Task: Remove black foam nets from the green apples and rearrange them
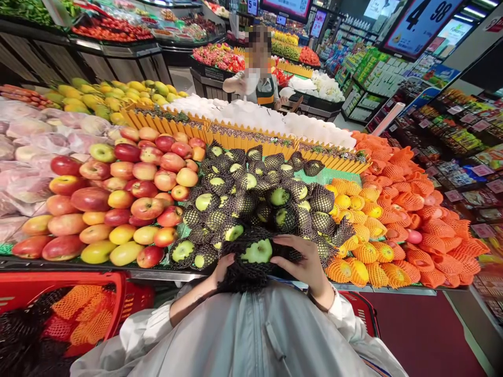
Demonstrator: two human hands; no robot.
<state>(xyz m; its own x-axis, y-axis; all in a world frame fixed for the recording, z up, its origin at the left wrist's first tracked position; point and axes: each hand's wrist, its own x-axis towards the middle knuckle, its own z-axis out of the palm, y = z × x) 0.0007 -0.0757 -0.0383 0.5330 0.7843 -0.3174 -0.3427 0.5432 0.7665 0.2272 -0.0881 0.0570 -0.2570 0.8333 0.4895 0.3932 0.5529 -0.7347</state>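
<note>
One glossy green apple (pixel 258 252) | black netting (pixel 244 280) around it (layers uncountable) | my left hand (pixel 223 268) and right hand (pixel 305 261) clamp this bundle

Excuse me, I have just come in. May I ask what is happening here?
A person is handling a green apple with black netting around it. The left hand holds the netting on one side; the right hand is at the opposite side, though its exact grip is unclear. More netted green apples lie just beyond. A red basket at the left contains orange-netted items. Another person stands across the fruit.
</note>
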